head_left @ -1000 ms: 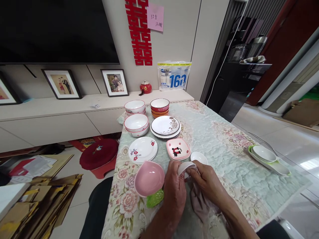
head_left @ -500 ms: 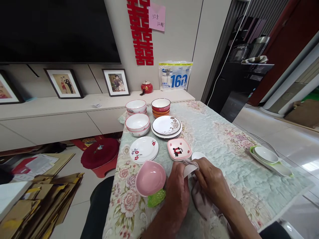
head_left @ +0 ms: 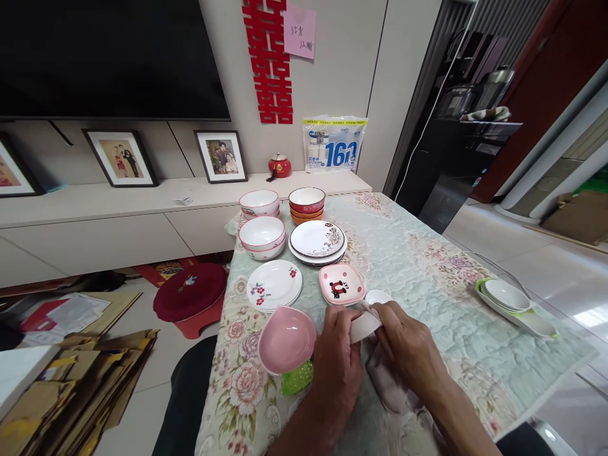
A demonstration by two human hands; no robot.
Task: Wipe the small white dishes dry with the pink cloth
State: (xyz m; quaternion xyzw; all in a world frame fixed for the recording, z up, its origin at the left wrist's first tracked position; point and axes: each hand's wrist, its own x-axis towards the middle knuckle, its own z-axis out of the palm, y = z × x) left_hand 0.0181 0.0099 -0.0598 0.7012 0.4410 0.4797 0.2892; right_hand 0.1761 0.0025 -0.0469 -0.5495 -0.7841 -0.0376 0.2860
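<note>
A small white dish (head_left: 365,328) is gripped by my left hand (head_left: 338,358), its fingers curled round the left side. My right hand (head_left: 409,342) pinches a greyish-pink cloth (head_left: 387,383) against the dish's right rim; the cloth's loose end hangs below onto the table. Just beyond my fingers lies another small white dish (head_left: 379,296), partly hidden. A square pink dish with a cartoon figure (head_left: 341,284) stands ahead of my left hand. Left of that hand sits a pink strawberry-shaped bowl (head_left: 287,341) with a green leaf handle (head_left: 297,378).
Floral plates (head_left: 274,285), brown-patterned plates (head_left: 317,239), white bowls (head_left: 262,234) and red-orange bowls (head_left: 306,201) stand stacked further back. A green-edged long dish holding small white dishes (head_left: 508,294) lies at the right edge. A red stool (head_left: 190,292) stands left of the table.
The white dish has tilted slightly, showing more of its side. My right hand and the cloth have shifted a little along its rim; the tableware around has stayed put.
</note>
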